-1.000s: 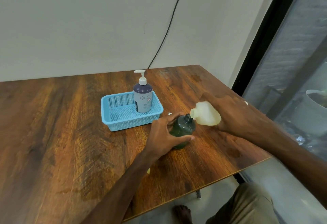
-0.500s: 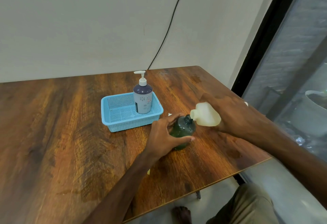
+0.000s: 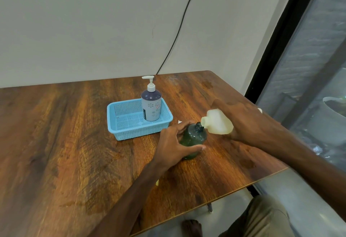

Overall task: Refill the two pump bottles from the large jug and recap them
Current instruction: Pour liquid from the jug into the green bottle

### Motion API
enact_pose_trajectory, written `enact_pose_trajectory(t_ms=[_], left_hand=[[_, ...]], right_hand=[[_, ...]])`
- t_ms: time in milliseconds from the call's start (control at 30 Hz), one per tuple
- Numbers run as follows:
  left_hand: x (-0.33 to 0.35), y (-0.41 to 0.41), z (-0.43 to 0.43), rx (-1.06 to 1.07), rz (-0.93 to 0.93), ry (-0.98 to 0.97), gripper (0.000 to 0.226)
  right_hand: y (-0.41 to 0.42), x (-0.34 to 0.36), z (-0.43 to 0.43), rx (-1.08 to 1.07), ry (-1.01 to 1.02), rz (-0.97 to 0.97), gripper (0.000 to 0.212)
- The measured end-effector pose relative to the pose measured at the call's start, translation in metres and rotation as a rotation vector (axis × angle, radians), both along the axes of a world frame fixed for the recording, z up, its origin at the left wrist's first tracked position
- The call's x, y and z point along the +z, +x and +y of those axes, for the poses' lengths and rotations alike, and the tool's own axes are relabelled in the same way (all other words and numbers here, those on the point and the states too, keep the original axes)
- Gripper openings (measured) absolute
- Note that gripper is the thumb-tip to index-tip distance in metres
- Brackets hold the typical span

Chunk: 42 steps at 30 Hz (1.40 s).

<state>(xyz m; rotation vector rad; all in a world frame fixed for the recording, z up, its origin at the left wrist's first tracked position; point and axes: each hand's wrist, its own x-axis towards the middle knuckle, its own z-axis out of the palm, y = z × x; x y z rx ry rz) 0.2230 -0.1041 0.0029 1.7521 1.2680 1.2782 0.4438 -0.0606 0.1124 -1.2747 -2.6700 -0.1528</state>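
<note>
Close in, the left hand (image 3: 174, 146) is still wrapping around the green bottle (image 3: 193, 139), which is standing uncapped on the table (image 3: 65, 143). The right hand (image 3: 249, 122) is still gripping the pale jug (image 3: 219, 124), keeping it tipped with its spout at the bottle's neck, just as half a second ago. The table's right edge is running near the bottle, while a wide stretch of wood is lying to the left. Farther back, the capped purple pump bottle (image 3: 151, 105) is standing upright in the right end of the blue basket (image 3: 119, 116). The right hand is hiding much of the jug. Whether liquid is flowing is too small to tell, and a small white thing (image 3: 179, 122) beside the left fingers is unclear.
</note>
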Motion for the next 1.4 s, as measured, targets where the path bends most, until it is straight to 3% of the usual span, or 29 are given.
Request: enact_pose_trajectory(t_ms=[1167, 1400], left_hand=[[-0.0049, 0.0006, 0.0023, 0.033, -0.017, -0.016, 0.083], [-0.0021, 0.0007, 0.0005, 0.022, -0.004, -0.02, 0.076]], right_hand=[[-0.0048, 0.0039, -0.0031, -0.024, -0.023, -0.02, 0.07], [-0.0057, 0.0024, -0.0004, -0.03, -0.021, -0.022, 0.071]])
